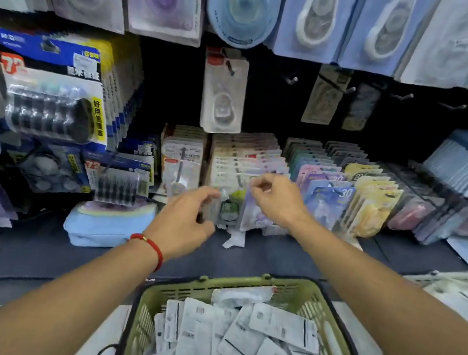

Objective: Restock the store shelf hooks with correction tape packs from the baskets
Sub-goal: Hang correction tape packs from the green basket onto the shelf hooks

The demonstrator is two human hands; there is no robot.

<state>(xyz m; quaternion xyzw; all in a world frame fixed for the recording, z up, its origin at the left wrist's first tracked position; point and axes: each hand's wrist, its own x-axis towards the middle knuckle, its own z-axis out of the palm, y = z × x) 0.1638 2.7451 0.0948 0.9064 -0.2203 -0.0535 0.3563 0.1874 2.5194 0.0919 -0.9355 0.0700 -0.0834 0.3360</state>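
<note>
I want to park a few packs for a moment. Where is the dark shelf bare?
Bare shelf lies left of the green basket, below the blue pouch. Crowded: the hanging rows behind both hands, and the basket itself.

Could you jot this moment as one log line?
left hand: holds pack | right hand: pinches pack at hooks | green basket: holds packs

readable: "72" in white on a red patch, upper left corner of the big blue-and-yellow refill pack on the left. chinese characters "好用" at the top of that pack's yellow side strip; the rest too blurred. "72" again on the smaller blue pack below it. "30" on the blue-purple card in the lower row, fainter "30" on the yellow card behind. barcode labels on packs in the green basket unreadable.
</note>
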